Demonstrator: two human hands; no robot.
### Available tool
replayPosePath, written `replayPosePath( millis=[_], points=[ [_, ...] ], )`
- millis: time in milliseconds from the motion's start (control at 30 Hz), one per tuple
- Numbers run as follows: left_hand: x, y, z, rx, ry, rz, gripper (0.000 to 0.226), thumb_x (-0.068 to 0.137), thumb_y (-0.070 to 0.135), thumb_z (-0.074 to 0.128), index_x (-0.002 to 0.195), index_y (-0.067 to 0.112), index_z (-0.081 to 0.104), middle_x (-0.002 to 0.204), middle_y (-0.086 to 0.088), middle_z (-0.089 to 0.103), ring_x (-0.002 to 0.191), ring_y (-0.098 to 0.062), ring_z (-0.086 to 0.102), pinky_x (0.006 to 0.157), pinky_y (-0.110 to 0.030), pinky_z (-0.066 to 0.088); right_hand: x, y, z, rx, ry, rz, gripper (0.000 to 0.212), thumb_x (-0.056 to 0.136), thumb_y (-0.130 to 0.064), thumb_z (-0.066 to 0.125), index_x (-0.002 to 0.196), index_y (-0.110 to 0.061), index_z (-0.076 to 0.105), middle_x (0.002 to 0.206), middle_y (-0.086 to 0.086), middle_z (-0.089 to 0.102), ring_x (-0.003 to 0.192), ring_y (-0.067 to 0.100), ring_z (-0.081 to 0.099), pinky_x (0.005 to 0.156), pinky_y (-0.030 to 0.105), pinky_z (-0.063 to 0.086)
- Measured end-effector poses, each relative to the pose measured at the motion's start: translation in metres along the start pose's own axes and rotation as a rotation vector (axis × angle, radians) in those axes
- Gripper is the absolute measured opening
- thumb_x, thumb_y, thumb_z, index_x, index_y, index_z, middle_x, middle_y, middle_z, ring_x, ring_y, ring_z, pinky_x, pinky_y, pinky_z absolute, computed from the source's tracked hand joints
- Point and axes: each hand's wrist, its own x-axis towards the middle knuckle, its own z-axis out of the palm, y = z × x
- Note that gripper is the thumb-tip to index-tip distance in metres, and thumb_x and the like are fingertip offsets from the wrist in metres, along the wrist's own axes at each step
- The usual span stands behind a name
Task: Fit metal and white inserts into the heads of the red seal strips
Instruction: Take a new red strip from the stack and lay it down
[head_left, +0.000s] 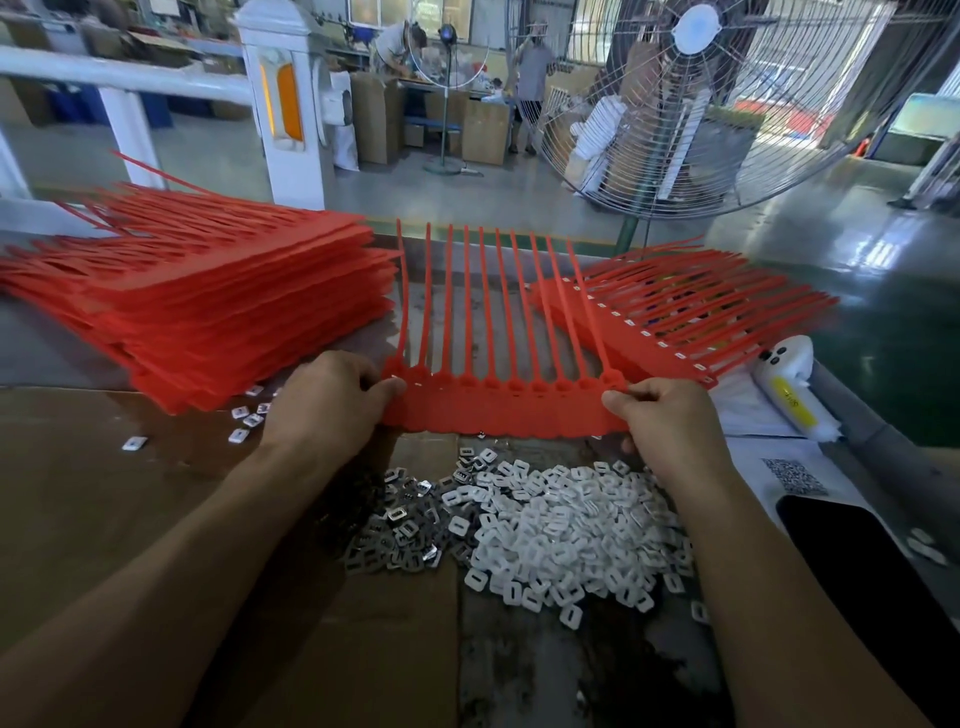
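My left hand (324, 402) and right hand (670, 421) pinch opposite ends of red seal strip sheet (509, 410), mid-counter, tails toward far edge. White inserts (566, 530) and metal inserts (400, 530) piled just nearer me. Red stacks flank sheet.

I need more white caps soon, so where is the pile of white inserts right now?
In the head view the white inserts lie heaped on the table, right of centre, beside the metal inserts and below the red strip sheet held by both hands.
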Motion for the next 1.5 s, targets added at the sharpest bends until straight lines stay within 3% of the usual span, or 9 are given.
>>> replayPosePath(
  millis=[167, 333, 433, 633, 767, 900, 1000, 1167, 1500],
  points=[
    [-0.001, -0.002, -0.009, 0.087, -0.087, 0.005, 0.033, 0.088, 0.048, 0.074, 0.064, 0.026, 0.067, 0.068, 0.009, 0.063, 0.067, -0.01, 0.059, 0.058, -0.03, 0.039, 0.0, -0.002, -0.007, -0.167, -0.025, 0.013, 0.028, 0.087, -0.036, 0.08, 0.108, -0.017, 0.073, 0.1, -0.001, 0.072, 0.095, 0.019, 0.067, 0.085, 0.037, 0.053],
    [-0.003, -0.001, -0.015, 0.114, -0.168, -0.015, 0.032, 0.085, 0.048, 0.076, 0.065, 0.023, 0.071, 0.064, 0.006, 0.067, 0.064, -0.013, 0.063, 0.06, -0.03, 0.046, -0.002, -0.003, -0.017, -0.246, -0.07, 0.048, 0.022, 0.079, -0.036, 0.086, 0.082, -0.018, 0.073, 0.083, -0.003, 0.072, 0.079, 0.016, 0.067, 0.073, 0.035, 0.052],
    [-0.002, -0.001, -0.018, 0.141, -0.221, -0.02, 0.032, 0.085, 0.05, 0.076, 0.067, 0.023, 0.071, 0.065, 0.005, 0.068, 0.067, -0.014, 0.065, 0.062, -0.031, 0.049, -0.004, -0.004, -0.021, -0.308, -0.097, 0.065, 0.024, 0.077, -0.038, 0.088, 0.076, -0.018, 0.074, 0.078, 0.0, 0.073, 0.076, 0.019, 0.068, 0.077, 0.04, 0.056],
    [-0.002, -0.006, -0.021, 0.193, -0.192, -0.042, 0.037, 0.074, 0.061, 0.08, 0.064, 0.026, 0.072, 0.06, 0.007, 0.068, 0.064, -0.012, 0.066, 0.061, -0.033, 0.053, -0.012, -0.012, -0.01, -0.427, 0.053, -0.195, 0.018, 0.081, -0.039, 0.083, 0.087, -0.027, 0.071, 0.086, -0.013, 0.069, 0.082, 0.012, 0.064, 0.078, 0.037, 0.054],
    [-0.005, -0.003, -0.016, 0.144, -0.13, 0.011, 0.037, 0.074, 0.063, 0.079, 0.085, 0.031, 0.065, 0.083, 0.012, 0.065, 0.079, -0.012, 0.062, 0.066, -0.033, 0.047, -0.03, -0.032, 0.017, -0.203, -0.244, -0.452, 0.005, 0.086, -0.035, 0.08, 0.088, -0.031, 0.076, 0.085, -0.023, 0.071, 0.083, -0.007, 0.064, 0.075, 0.021, 0.049],
    [-0.009, 0.003, -0.014, 0.07, -0.171, 0.05, 0.03, 0.076, 0.053, 0.082, 0.082, 0.045, 0.054, 0.087, 0.014, 0.062, 0.078, -0.006, 0.058, 0.071, -0.034, 0.047, -0.048, -0.045, 0.038, -0.214, -0.623, -0.591, 0.022, 0.085, -0.047, 0.078, 0.101, -0.032, 0.075, 0.096, -0.019, 0.067, 0.086, -0.002, 0.064, 0.074, 0.018, 0.052],
    [-0.009, 0.004, -0.015, 0.058, -0.198, 0.05, 0.032, 0.077, 0.046, 0.084, 0.078, 0.048, 0.052, 0.088, 0.013, 0.062, 0.082, -0.007, 0.058, 0.081, -0.037, 0.052, -0.056, -0.051, 0.047, -0.342, -0.683, -0.691, 0.043, 0.078, -0.062, 0.077, 0.111, -0.034, 0.074, 0.104, -0.018, 0.061, 0.098, -0.003, 0.056, 0.084, 0.022, 0.048],
    [-0.009, 0.005, -0.016, 0.037, -0.219, 0.047, 0.032, 0.078, 0.042, 0.084, 0.096, 0.041, 0.057, 0.09, 0.011, 0.064, 0.084, -0.009, 0.06, 0.083, -0.038, 0.054, -0.068, -0.06, 0.059, -0.481, -0.723, -0.773, 0.058, 0.076, -0.069, 0.074, 0.126, -0.04, 0.067, 0.117, -0.016, 0.056, 0.115, 0.006, 0.048, 0.101, 0.034, 0.042],
    [-0.006, 0.001, -0.013, 0.032, -0.224, 0.023, 0.038, 0.076, 0.04, 0.086, 0.104, 0.037, 0.06, 0.091, 0.01, 0.067, 0.084, -0.012, 0.064, 0.081, -0.036, 0.054, -0.07, -0.06, 0.063, -0.312, -0.672, -0.78, 0.012, 0.09, -0.033, 0.078, 0.1, -0.028, 0.079, 0.101, -0.016, 0.065, 0.098, 0.001, 0.059, 0.092, 0.034, 0.05]
  ],
)
